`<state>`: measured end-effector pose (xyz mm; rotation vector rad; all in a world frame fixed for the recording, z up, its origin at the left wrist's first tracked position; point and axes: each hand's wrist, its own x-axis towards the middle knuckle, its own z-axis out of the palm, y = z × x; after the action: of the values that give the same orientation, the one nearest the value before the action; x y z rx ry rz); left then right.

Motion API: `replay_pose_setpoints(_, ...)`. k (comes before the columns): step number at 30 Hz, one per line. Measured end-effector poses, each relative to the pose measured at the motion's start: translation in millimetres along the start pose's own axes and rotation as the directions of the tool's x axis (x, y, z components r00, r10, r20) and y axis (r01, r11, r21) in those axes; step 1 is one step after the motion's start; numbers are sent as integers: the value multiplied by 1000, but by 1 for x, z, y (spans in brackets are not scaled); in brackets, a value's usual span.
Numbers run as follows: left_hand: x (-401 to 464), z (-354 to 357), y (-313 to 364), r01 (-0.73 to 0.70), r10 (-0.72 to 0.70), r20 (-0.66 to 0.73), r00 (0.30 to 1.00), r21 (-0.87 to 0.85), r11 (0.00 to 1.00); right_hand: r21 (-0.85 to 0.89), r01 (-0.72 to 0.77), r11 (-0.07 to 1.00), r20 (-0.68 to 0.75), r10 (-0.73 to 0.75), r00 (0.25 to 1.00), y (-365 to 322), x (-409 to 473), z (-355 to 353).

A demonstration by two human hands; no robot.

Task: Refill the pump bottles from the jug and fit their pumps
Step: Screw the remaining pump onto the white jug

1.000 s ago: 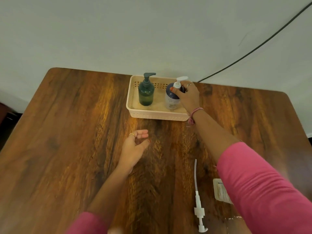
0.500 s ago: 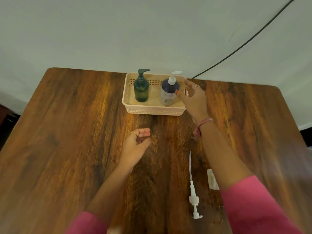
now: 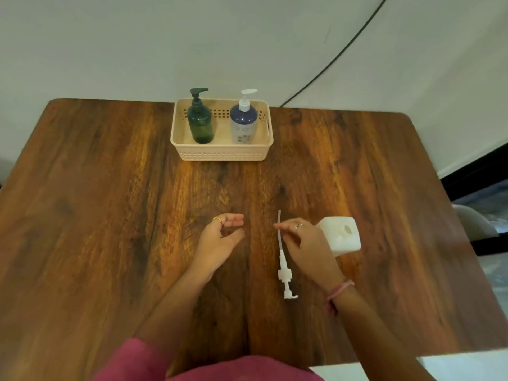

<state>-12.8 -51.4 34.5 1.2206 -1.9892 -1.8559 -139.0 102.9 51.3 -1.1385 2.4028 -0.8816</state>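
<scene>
A beige basket [image 3: 222,154] stands at the table's far edge. In it a dark green pump bottle [image 3: 201,125] and a blue-and-white pump bottle [image 3: 243,126] stand upright, each with a pump fitted. A loose white pump [image 3: 284,273] with a long tube lies on the table near me. My right hand [image 3: 309,250] is over the tube's upper part, fingers stretched across it, with no plain grip. Just right of that hand a white jug [image 3: 343,239] sits with its mouth uncapped. My left hand [image 3: 223,237] rests on the table left of the pump, loosely curled and holding nothing.
The wooden table [image 3: 96,215] spreads wide to the left and right of my hands. A black cable [image 3: 330,64] runs down the wall behind the basket. A white surface [image 3: 412,365] shows at the near right corner.
My right hand let go of the blue-and-white bottle in the basket and drew back to the loose pump. The jug has come into view. My left hand stayed put.
</scene>
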Motion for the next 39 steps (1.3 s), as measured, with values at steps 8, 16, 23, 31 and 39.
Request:
replay_pose_setpoints(8, -29, 21, -9, 0, -1, 20, 1000, 62, 998, -477, 459, 749, 626, -78, 776, 50, -49, 28)
replay_pose_setpoints(16, -45, 34, -11, 2, -5, 39, 999, 85, 996, -341, 465, 817, 559, -221, 799, 50, -51, 11)
replay_pose_setpoints(23, -44, 62, -8, -41, -39, 244, 969, 314, 948, -32, 428, 903, 56, -426, 903, 17, -49, -59)
replay_pose_setpoints(31, -21, 136, 27, -322, 192, 341, 920, 380, 867, 83, 336, 938, -273, -302, 913, 19, -43, -113)
replay_pose_setpoints(39, -3, 157, 28, -383, 318, 261, 911, 256, 887, 49, 282, 958, -376, -244, 894, 20, -41, -137)
